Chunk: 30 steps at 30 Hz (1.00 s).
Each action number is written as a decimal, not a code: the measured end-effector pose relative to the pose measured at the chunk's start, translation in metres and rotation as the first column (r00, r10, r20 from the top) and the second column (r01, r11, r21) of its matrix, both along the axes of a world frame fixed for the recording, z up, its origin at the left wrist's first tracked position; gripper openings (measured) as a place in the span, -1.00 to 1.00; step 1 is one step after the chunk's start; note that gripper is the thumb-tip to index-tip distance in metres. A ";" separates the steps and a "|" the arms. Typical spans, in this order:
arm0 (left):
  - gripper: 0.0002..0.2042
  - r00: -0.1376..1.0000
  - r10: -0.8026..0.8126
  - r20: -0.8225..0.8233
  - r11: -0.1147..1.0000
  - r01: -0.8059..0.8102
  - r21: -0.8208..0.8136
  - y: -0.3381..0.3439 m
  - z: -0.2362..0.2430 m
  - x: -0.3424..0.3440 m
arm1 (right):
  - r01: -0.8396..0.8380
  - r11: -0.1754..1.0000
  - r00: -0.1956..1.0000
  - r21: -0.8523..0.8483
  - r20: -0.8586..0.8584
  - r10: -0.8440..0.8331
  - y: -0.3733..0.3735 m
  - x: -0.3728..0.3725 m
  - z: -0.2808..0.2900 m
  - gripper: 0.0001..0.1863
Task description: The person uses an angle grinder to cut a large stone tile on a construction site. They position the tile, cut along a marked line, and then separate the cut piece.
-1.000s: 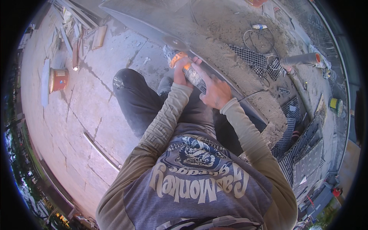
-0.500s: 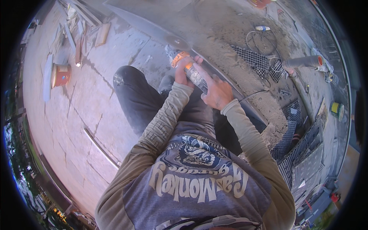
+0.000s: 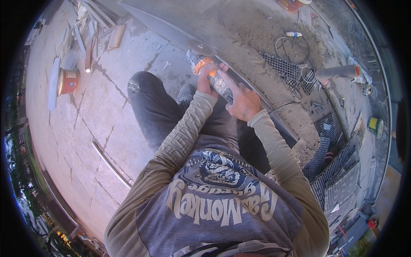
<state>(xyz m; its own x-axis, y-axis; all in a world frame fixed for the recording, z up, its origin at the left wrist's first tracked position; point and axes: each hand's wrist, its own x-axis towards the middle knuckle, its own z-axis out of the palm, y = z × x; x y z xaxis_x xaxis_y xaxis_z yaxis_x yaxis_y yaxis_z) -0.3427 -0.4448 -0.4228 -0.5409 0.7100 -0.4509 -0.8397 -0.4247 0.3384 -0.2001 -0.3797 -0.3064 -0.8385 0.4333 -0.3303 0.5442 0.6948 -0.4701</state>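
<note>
An orange-and-grey angle grinder [image 3: 201,63], coated in pale dust, is held at a slant across my body. My left hand [image 3: 206,81] grips its front part near the orange housing, fingertips curled over the far side. My right hand [image 3: 246,103] holds the body farther back, index finger stretched along it. The grinder's round disc [image 3: 201,46] is at the dark, straight slab edge [image 3: 278,124] running diagonally beside me; whether it touches is unclear through the haze. My bent left knee [image 3: 143,85] is just left of the tool.
Sand [image 3: 302,137], black mesh mats [image 3: 278,64], a looped cable [image 3: 291,49] and a grey pipe [image 3: 338,70] lie right. A yellow-green bucket [image 3: 375,127] stands farther right. Board offcuts [image 3: 115,36], a red bucket [image 3: 68,83] and a pale strip [image 3: 111,165] are on the left.
The grinder and both hands have shifted slightly rightward along the edge, keeping their grip. The surroundings have also shifted a little in the picture as the head moved.
</note>
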 end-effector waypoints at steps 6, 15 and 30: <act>-0.65 0.999 -0.048 -0.003 0.999 0.048 0.020 0.000 -0.008 -0.006 | -0.009 1.000 1.000 0.005 0.006 0.009 0.002 -0.002 -0.005 0.14; -0.64 0.995 -0.099 -0.003 0.995 0.099 0.019 -0.007 -0.005 -0.002 | -0.011 1.000 1.000 0.026 0.011 0.010 -0.001 0.007 -0.007 0.14; -0.62 0.995 -0.099 0.031 0.994 0.097 0.046 0.001 -0.011 0.012 | 0.048 0.997 0.999 0.060 0.008 -0.049 -0.005 0.018 -0.008 0.14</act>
<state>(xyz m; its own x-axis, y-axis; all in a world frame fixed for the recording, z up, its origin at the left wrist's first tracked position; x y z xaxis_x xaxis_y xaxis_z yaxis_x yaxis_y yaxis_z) -0.3309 -0.4440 -0.4336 -0.4530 0.7786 -0.4343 -0.8884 -0.3538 0.2924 -0.1822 -0.3849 -0.3140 -0.8130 0.4927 -0.3102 0.5822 0.6943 -0.4231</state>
